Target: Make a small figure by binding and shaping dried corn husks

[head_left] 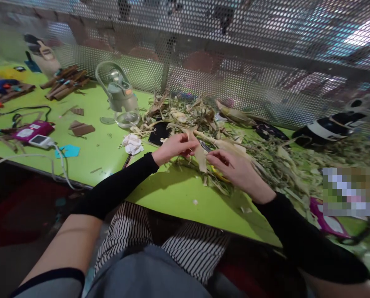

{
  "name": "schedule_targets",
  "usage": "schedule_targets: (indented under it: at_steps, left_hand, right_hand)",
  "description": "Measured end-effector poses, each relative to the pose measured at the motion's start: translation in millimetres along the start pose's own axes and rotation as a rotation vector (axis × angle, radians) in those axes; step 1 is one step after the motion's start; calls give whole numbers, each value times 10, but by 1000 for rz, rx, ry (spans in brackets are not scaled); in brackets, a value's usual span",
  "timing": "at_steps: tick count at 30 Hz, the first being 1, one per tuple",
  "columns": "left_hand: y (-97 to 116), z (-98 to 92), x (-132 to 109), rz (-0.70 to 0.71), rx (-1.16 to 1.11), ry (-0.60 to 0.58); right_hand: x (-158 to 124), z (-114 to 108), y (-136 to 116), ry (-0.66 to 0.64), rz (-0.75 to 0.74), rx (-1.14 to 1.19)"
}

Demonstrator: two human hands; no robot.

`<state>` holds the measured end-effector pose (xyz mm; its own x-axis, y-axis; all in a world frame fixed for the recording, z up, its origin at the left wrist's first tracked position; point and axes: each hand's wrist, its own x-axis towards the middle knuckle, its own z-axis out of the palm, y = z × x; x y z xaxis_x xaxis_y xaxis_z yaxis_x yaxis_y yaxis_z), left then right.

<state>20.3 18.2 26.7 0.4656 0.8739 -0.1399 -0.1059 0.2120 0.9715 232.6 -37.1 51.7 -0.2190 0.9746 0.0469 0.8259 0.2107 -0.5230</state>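
Note:
Both hands work at the near edge of a heap of dried leaves and husks (222, 124) on a green table (166, 190). My left hand (175, 148) is closed, pinching one end of a pale husk strip (200, 155). My right hand (234, 167) is closed too, its fingertips gripping the same strip from the right. The strip hangs down between the two hands. Both forearms wear black sleeves. Something yellow (217, 174) lies half hidden under my right hand.
A small grey desk fan (119, 93) stands left of the heap, with crumpled white paper (132, 143) near it. Brown sticks (65, 82), a pink device with white cable (32, 131) and card scraps lie at left. A perforated metal screen (234, 62) backs the table.

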Motion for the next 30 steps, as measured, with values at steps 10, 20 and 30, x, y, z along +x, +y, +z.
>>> schedule_targets:
  at_steps: [10, 20, 30]
  left_hand:
    - [-7, 2, 7, -56, 2, -142]
    - [-62, 33, -1, 22, 176, -167]
    - [-42, 27, -38, 132, 424, -94]
  right_hand:
    - [75, 370, -6, 281, 155, 688]
    - [69, 494, -28, 239, 143, 712]
    - [104, 513, 8, 242, 68, 615]
